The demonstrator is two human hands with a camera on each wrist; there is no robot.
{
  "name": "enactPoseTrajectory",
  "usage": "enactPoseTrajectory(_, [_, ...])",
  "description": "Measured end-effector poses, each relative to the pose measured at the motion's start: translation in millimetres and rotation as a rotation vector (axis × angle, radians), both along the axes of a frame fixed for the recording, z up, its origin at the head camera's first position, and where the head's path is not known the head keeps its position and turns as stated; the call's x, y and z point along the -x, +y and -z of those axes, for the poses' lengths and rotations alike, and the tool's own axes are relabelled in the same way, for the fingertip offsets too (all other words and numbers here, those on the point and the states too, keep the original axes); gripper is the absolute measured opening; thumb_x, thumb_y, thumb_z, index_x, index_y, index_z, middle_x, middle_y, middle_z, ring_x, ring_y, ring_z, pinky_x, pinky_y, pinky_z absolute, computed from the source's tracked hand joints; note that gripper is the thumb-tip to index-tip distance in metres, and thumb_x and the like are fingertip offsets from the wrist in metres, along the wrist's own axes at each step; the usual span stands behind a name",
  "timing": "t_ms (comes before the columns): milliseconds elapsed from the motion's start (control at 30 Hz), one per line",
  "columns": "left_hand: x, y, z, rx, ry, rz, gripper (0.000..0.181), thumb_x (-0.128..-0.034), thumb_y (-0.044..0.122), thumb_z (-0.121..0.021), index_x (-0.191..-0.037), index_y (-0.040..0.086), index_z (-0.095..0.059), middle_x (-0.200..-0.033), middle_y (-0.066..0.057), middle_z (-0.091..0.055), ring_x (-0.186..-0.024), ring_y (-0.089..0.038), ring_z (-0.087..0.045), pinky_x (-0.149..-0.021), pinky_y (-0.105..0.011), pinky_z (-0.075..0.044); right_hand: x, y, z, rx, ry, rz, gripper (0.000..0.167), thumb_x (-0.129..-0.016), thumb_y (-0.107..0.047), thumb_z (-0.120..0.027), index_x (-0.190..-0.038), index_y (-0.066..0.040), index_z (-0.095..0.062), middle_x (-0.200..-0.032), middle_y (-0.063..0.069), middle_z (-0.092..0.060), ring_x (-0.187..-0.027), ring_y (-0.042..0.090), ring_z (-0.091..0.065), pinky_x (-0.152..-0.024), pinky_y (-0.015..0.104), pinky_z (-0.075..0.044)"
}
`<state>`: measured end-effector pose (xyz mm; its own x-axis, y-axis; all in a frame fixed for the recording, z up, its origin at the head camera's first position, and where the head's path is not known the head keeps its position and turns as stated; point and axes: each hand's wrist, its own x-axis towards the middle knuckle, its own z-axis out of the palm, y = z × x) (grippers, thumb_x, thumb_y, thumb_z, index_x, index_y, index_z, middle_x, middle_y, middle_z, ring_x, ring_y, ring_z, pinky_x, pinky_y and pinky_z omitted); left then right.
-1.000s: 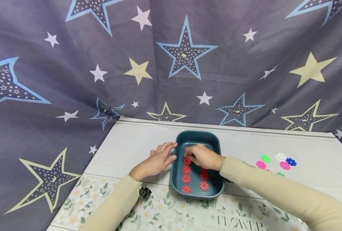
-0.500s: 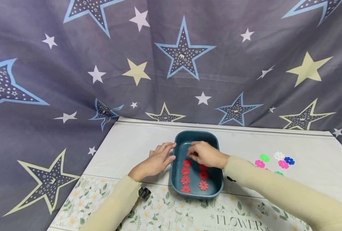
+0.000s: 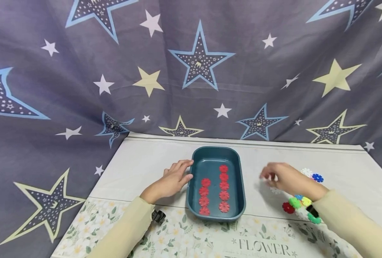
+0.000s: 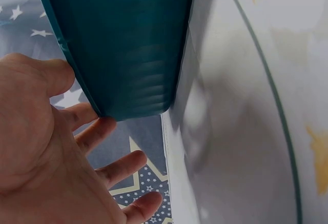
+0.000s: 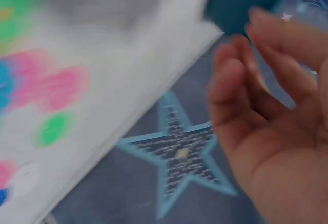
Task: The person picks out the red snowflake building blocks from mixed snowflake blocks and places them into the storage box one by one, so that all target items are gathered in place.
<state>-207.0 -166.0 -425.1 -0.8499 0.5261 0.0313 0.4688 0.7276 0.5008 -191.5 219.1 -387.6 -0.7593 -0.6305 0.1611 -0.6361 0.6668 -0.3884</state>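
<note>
My left hand (image 3: 167,182) rests its fingertips and thumb against the left rim of a deep teal rectangular tray (image 3: 215,161). In the left wrist view its fingers (image 4: 123,168) spread loosely at the tray's outer wall. Inside lie red snowflake-shaped plastic discs (image 3: 224,185) in two columns, the right one longer than the left. My right hand (image 3: 289,180) is right of the tray, above the white cloth, blurred by motion. Its fingers (image 5: 229,80) curve loosely, and nothing shows between them in the right wrist view. Loose coloured snowflake discs (image 3: 295,202) lie beneath and around that hand and wrist.
Among the loose discs are a red one (image 3: 288,207) nearest the tray and a blue one (image 3: 317,178) farther back. A flower-printed mat (image 3: 174,233) covers the table's front. Behind the table hangs a grey star-patterned curtain (image 3: 191,104).
My right hand has left the tray and moved right to the loose discs, uncovering the upper end of the right red column. My left hand keeps its place at the tray's rim.
</note>
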Motion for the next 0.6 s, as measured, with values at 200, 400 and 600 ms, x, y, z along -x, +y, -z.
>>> enactPoseTrajectory(200, [-0.1, 0.2, -0.6, 0.000, -0.008, -0.005, 0.053, -0.1023, 0.035, -0.041, -0.149, 0.013, -0.029, -0.149, -0.002, -0.027, -0.132, -0.026, -0.027, -0.087, -0.051, -0.026, -32.5, 40, 21.1, -0.109, -0.249, 0.005, 0.031, -0.070, -0.001, -0.080, -0.095, -0.015, -0.068, -0.087, -0.008, -0.056, -0.075, 0.010, -0.052, -0.065, 0.030, -0.045])
enactPoseTrajectory(400, [-1.8, 0.6, -1.7, -0.002, -0.011, -0.005, 0.053, -0.1022, 0.035, -0.041, -0.149, 0.013, -0.029, -0.149, -0.004, -0.027, -0.132, -0.027, -0.027, -0.087, -0.052, -0.026, -45.9, 54, 35.5, -0.092, -0.229, 0.015, 0.038, -0.068, -0.003, -0.082, -0.099, -0.017, -0.064, -0.089, -0.011, -0.054, -0.075, 0.006, -0.049, -0.064, 0.030, -0.045])
enactPoseTrajectory(600, [-2.4, 1.3, -3.2, -0.001, -0.008, -0.006, 0.052, -0.1021, 0.033, -0.042, -0.148, 0.012, -0.030, -0.149, -0.004, -0.027, -0.132, -0.027, -0.028, -0.087, -0.054, -0.026, -48.0, 60, 41.9, -0.070, -0.249, 0.085, 0.032, -0.070, -0.010, -0.083, -0.090, -0.019, -0.060, -0.084, -0.008, -0.050, -0.072, 0.007, -0.046, -0.062, 0.027, -0.041])
